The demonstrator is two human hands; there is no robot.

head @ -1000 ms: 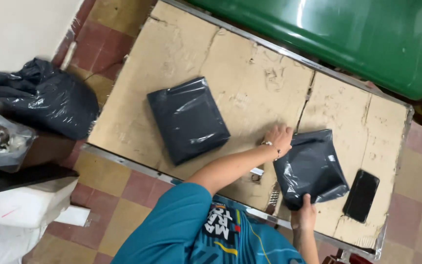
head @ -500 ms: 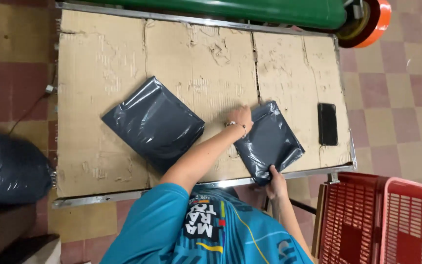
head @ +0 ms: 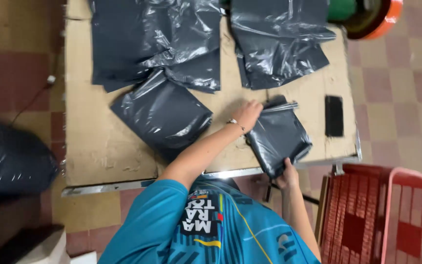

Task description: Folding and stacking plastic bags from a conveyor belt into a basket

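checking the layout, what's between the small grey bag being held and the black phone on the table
In the head view, only a bare strip of the cardboard tabletop lies between the small grey bag and the black phone; they don't touch.

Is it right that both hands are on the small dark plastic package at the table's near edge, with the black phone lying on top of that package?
Not quite. In the head view the left hand and right hand are on the small dark plastic package, but the black phone lies on the cardboard-covered table beside the package, apart from it.
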